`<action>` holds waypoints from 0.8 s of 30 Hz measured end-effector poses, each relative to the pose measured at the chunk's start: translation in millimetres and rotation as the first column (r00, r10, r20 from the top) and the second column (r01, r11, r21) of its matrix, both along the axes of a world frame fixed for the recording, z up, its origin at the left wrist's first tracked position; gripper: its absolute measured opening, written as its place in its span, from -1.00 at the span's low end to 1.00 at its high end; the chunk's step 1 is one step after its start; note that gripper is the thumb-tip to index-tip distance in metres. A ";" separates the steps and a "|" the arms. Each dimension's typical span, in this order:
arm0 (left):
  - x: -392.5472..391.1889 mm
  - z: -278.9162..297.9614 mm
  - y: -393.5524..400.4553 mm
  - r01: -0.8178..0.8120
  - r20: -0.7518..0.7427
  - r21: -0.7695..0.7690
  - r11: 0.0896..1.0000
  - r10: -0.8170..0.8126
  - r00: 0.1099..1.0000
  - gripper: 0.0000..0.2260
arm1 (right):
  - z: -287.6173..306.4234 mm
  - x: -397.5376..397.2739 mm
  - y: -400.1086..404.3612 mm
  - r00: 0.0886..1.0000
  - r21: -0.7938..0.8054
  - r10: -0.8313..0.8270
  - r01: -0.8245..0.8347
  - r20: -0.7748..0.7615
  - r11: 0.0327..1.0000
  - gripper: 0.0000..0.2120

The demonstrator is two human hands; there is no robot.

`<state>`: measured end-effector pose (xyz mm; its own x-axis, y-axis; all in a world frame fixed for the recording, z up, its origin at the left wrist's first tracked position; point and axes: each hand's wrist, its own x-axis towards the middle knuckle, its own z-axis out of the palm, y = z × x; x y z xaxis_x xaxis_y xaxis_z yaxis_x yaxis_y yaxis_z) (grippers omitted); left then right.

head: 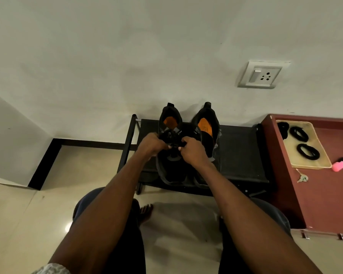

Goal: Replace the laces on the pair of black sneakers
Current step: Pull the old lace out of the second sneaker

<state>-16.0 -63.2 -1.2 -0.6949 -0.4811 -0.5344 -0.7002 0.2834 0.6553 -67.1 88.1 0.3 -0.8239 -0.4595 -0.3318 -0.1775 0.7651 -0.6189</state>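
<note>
Two black sneakers with orange insoles stand side by side on a low black shoe rack [240, 153] against the wall, heels to the wall. Both my hands work over the left sneaker [171, 169]. My left hand [151, 144] and my right hand [192, 150] each pinch the black lace [174, 145] at the middle of its tongue area. The right sneaker [206, 125] sits untouched beside it, partly hidden by my right hand. Coiled black laces [307, 151] lie on a beige tray [313, 165] to the right.
The tray rests on a maroon cabinet [329, 198], with a pink object [341, 164] and keys [302, 177] beside it. A wall socket [262, 74] is above. My knees and a bare foot [146, 213] are on the tiled floor below.
</note>
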 end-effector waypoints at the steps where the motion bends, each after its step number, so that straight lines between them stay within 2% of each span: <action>1: -2.8 -0.1 -3.8 -0.015 -0.031 -0.023 1.000 0.015 0.999 -0.68 | -1.4 0.4 -0.3 1.000 0.029 0.010 -0.010 -0.009 1.000 -0.81; 2: -4.5 1.2 -5.9 -0.021 -0.053 -0.048 0.999 0.018 0.998 -0.65 | -1.7 0.1 -0.7 1.000 0.052 0.021 -0.021 -0.018 0.998 -0.90; 5: -4.7 2.3 -10.0 0.049 -0.052 -0.182 0.982 -0.060 0.997 -0.58 | 0.0 -5.6 -2.1 1.000 0.052 -0.019 0.019 0.008 0.998 -0.75; 7: -3.7 0.9 -11.3 0.104 -0.081 -0.295 0.950 -0.134 0.988 -0.57 | 3.0 -14.9 -2.7 0.995 0.005 -0.089 0.089 0.046 0.996 -0.72; 9: -2.8 1.8 -12.9 0.127 -0.105 -0.353 0.927 -0.174 0.979 -0.67 | 4.1 -23.3 -3.9 0.985 -0.062 -0.147 0.153 0.088 0.986 -0.79; 11: -4.0 5.7 -18.9 0.067 -0.134 -0.352 0.934 -0.121 0.984 -0.76 | 0.7 -29.9 -4.0 0.975 -0.150 -0.200 0.213 0.097 0.966 -0.83; 13: -6.3 13.1 -29.1 -0.080 -0.232 -0.238 0.968 0.023 0.972 -0.80 | 2.6 -32.6 -2.6 0.965 -0.198 -0.253 0.263 0.074 0.944 -0.81; 16: -6.2 23.1 -39.8 -0.271 -0.371 0.078 0.959 0.280 0.885 -0.89 | 8.3 -34.7 -1.8 0.944 -0.241 -0.315 0.329 0.094 0.913 -0.86; 18: -7.5 27.2 -38.0 -0.301 -0.395 0.263 0.917 0.387 0.833 -0.93 | 9.8 -34.5 -4.0 0.909 -0.317 -0.351 0.409 0.225 0.856 -0.87; 21: -14.9 29.6 -32.0 -0.307 -0.384 0.536 0.787 0.551 0.741 -0.78 | 13.3 -31.5 -5.8 0.794 -0.480 -0.300 0.572 0.529 0.666 -0.92; 22: -16.7 26.8 -31.6 -0.330 -0.381 0.501 0.800 0.547 0.745 -0.73 | 14.9 -30.5 -5.5 0.775 -0.517 -0.265 0.594 0.574 0.617 -0.94; 23: -17.6 24.3 -32.4 -0.356 -0.370 0.360 0.862 0.483 0.794 -0.68 | 15.4 -29.5 -5.1 0.767 -0.533 -0.245 0.603 0.593 0.594 -0.95; 24: -16.8 20.4 -33.5 -0.325 -0.322 0.133 0.936 0.351 0.879 -0.67 | 14.7 -28.8 -5.2 0.757 -0.537 -0.235 0.612 0.610 0.580 -0.95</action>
<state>-32.8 -96.7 19.2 -0.6408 -0.6879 -0.3410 -0.4797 0.0119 0.8774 -95.9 82.9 15.0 -0.8298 -0.3319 -0.4486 0.4748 0.0025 -0.8801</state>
